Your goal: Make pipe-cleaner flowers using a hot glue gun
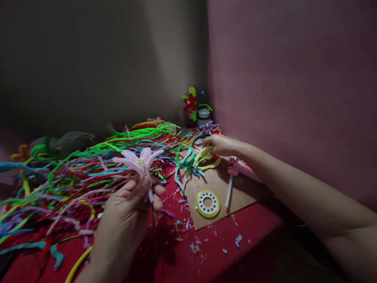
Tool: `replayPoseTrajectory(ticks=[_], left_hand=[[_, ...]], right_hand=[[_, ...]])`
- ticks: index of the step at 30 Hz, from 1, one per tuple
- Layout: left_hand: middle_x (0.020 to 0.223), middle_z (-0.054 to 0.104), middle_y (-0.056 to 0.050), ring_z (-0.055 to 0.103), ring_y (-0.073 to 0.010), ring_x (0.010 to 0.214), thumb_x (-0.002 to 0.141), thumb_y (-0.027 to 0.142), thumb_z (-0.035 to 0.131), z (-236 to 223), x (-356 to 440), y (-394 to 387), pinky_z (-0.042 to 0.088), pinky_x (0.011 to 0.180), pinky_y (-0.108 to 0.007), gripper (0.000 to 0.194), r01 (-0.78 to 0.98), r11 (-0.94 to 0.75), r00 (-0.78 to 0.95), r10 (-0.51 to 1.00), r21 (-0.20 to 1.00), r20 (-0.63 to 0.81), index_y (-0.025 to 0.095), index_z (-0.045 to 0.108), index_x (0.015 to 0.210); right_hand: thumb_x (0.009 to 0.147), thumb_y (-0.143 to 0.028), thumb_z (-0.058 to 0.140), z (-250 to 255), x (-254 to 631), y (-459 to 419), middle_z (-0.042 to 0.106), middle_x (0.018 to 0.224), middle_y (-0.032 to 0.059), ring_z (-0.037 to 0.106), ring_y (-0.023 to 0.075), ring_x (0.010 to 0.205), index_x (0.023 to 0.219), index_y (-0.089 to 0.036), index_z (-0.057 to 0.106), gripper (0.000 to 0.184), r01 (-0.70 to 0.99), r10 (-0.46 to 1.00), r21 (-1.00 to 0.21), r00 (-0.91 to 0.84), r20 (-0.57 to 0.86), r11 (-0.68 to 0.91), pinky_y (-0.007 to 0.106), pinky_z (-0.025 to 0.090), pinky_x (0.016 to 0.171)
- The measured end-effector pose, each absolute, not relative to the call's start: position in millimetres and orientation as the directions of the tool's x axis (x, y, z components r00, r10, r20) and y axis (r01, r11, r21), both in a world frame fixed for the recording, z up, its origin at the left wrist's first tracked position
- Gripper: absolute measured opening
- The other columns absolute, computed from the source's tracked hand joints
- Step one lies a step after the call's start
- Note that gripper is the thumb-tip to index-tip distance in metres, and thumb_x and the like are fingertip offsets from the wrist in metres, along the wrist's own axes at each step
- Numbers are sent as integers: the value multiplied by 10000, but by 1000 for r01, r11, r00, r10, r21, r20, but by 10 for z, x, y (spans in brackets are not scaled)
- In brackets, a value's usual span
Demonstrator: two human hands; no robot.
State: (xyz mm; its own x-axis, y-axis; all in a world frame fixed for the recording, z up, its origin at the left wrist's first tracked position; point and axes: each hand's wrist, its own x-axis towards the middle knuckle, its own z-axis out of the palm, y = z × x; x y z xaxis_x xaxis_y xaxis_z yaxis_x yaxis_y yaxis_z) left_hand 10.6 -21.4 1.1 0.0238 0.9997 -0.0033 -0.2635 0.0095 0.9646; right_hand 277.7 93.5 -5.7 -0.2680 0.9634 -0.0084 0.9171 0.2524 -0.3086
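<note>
A pale pink pipe-cleaner flower (138, 162) with yellow stamens stands upright in my left hand (126, 208). Thumb and fingers pinch it below the petals, where a thin dark stem hangs down. Farther off, my right hand (216, 144) reaches over the cardboard, its fingers bent together at the upper end of some yellow pipe-cleaner loops (203, 158). Its fingertips are partly hidden. Beside those loops lie green and teal pipe-cleaner pieces (188, 163).
A large heap of coloured pipe cleaners (88, 173) covers the left. On the cardboard (193, 214) are a tape roll (207, 203) and a pink glue gun (241, 169) with a glue stick. Scraps dot the red cloth (212, 255). Finished flowers (191, 101) stand in the corner by the walls.
</note>
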Motion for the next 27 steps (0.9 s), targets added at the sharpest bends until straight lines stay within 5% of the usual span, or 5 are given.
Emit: replayPoseTrajectory(ticks=[27], left_hand=[[603,637,-19,520,-70,428,718,209,666,122,167,-290,411,440,-149,102,-245,50,40,998,968,-41,130,601,720]], right_hand=[[614,19,454,-12,2775,864,674,775,44,566,108,594,938,-122,661,409,778,951,-595,-301,-75,200,181,394,488]])
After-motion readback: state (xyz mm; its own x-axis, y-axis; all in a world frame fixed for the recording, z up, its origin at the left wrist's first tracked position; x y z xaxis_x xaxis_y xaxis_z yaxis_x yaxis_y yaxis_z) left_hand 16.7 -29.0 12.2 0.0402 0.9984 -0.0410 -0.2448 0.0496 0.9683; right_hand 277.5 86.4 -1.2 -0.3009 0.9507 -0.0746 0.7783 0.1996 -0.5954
